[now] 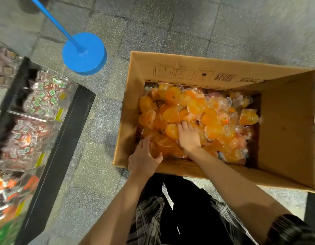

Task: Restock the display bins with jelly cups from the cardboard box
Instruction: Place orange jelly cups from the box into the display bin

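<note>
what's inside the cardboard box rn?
The cardboard box holds a heap of orange jelly cups, with both hands, left hand and right hand, reaching in. The pile hides the box's bottom.

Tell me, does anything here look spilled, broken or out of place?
Nothing stands out. The jelly cups lie in a loose heap, but all inside the cardboard box, with none on the floor. Both hands, left and right, reach into the pile.

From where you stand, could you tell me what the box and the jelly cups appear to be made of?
The box looks like plain brown corrugated cardboard, matte, with printed black labels and creased flaps. The jelly cups appear to be thin clear glossy plastic, judging by the transparent stems and highlights over the orange filling.
</note>
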Demonstrator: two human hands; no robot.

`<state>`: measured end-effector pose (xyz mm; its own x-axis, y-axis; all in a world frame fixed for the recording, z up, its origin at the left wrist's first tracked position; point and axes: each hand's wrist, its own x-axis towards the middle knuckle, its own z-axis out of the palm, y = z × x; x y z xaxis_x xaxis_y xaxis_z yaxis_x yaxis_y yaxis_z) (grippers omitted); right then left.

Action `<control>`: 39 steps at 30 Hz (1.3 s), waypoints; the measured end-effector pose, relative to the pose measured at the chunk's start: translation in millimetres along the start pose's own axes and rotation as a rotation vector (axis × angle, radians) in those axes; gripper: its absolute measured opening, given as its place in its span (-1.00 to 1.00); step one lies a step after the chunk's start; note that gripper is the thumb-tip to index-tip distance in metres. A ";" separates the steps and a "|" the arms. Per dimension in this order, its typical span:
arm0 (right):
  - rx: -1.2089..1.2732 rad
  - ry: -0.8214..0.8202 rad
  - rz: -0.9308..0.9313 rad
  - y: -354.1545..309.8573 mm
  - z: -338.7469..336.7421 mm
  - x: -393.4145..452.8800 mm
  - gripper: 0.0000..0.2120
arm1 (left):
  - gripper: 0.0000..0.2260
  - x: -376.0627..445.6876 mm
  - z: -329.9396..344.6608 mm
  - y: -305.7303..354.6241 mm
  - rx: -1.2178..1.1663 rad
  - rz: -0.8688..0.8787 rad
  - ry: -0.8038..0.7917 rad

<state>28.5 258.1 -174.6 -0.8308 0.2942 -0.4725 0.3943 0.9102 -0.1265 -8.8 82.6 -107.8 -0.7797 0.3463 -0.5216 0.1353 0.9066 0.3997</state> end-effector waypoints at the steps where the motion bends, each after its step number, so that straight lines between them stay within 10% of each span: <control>1: 0.003 0.026 0.017 -1.6 0.8 1.8 -0.54 | -0.38 -0.3 -0.6 0.2 0.015 0.007 -0.008; 8: 0.506 0.250 0.107 10.6 -18.7 -20.7 -0.33 | -0.29 -2.0 0.0 -0.6 0.100 0.173 0.031; 14: 1.098 -0.236 0.324 -8.2 -43.4 -68.4 -0.51 | -0.15 -12.9 -1.0 -5.6 -0.034 0.306 0.183; 18: 1.046 -0.236 0.240 -26.8 -43.0 -83.9 -0.16 | -0.31 -12.3 0.1 -6.8 0.011 0.414 0.192; 23: 1.244 -0.399 0.212 -7.3 -66.9 -68.3 -0.21 | -0.36 -13.3 3.5 -8.3 -0.091 0.319 0.224; 29: 1.218 -0.116 0.923 45.3 -25.2 -17.6 -0.35 | -0.32 -10.6 5.6 -6.9 -0.029 0.167 0.162; 39: 1.190 0.051 1.095 18.7 -14.4 12.0 -0.21 | -0.35 -8.4 5.4 -7.8 0.024 0.169 0.092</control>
<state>20.2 282.9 -170.1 0.0372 0.6478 -0.7609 0.8207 -0.4542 -0.3466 0.0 73.9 -110.6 -0.7970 0.4716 -0.3774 0.2828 0.8434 0.4568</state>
